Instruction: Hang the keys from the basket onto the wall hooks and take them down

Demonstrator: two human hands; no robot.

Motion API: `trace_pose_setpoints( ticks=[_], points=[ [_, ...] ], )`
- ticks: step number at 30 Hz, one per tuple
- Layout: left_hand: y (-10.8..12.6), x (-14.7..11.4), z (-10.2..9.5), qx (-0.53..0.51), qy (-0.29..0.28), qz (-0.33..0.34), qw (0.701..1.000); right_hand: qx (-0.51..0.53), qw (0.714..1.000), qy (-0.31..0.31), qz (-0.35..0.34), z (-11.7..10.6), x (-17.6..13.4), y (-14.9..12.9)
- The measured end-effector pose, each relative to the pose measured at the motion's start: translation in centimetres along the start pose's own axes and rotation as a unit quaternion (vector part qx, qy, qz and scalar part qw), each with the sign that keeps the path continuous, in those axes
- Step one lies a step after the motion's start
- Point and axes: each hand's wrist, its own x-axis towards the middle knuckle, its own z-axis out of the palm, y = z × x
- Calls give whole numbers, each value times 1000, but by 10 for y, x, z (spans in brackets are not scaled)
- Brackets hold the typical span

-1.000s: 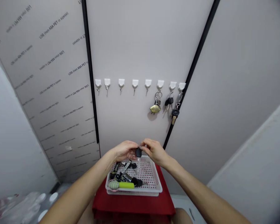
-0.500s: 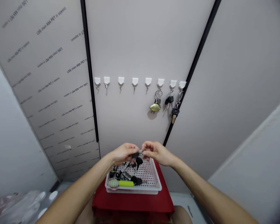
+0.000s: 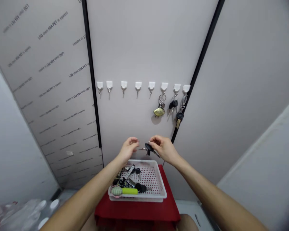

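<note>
My right hand pinches a black-headed key set in the air above the white perforated tray. My left hand hovers just left of the keys with its fingers loosely apart, holding nothing. The tray holds several more keys and a green-handled item. On the wall above runs a row of white hooks. The right three hooks carry a brass tag key set, black keys and a black-and-tan key set. The left hooks are bare.
The tray sits on a red stool or stand. Black vertical strips divide the grey wall panels. A clear plastic bag with round white things lies on the floor at lower left.
Both hands rose from just over the tray. My left hand let go of the key set, which my right hand now holds alone, higher and nearer the wall.
</note>
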Motion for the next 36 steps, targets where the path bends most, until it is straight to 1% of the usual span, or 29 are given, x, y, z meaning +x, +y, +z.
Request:
trace_pose_setpoints(
  ticks=[1,3,4,6,8,10,13,14,15,16,18,19,20,23,26,28,32,34,36],
  points=[
    [3,0,3,13,-16,38,999,-5,1000,3,-1,-1,3,-2],
    [8,1,12,35,-76,96,992,-6,1000,10,-1,-2,10,-6],
    [11,3,15,43,-100,111,988,0,1000,14,2,-3,14,-9],
    [19,7,20,47,-113,121,985,21,1000,12,9,-7,25,-15],
    [30,14,20,21,-106,113,988,40,999,18,13,-13,38,-21],
    [43,20,16,-13,-110,91,990,50,998,35,8,-22,51,-27],
    [60,27,7,-15,-119,26,992,47,997,54,-13,-34,65,-37],
    [65,28,4,-4,-111,9,994,45,997,57,-17,-38,68,-40],
    [68,29,2,9,-91,5,996,44,997,60,-16,-40,70,-42],
    [70,29,1,22,-60,18,998,46,997,64,-10,-42,72,-44],
    [73,29,3,46,6,85,995,53,996,75,7,-44,76,-46],
    [73,29,5,58,26,129,990,58,995,82,15,-45,78,-46],
    [73,30,8,74,31,170,982,65,994,86,21,-46,81,-46],
    [75,34,19,138,-8,269,953,91,990,102,34,-48,94,-43],
    [81,43,29,207,-27,332,920,109,983,144,33,-53,112,-41],
    [88,50,36,241,-17,348,906,109,978,179,22,-56,124,-41],
    [103,64,45,269,5,354,896,76,970,231,18,-58,146,-43],
    [107,70,47,281,15,349,894,54,969,239,35,-57,153,-45],
    [105,72,45,301,20,339,891,23,971,230,53,-56,153,-48]
  ],
)
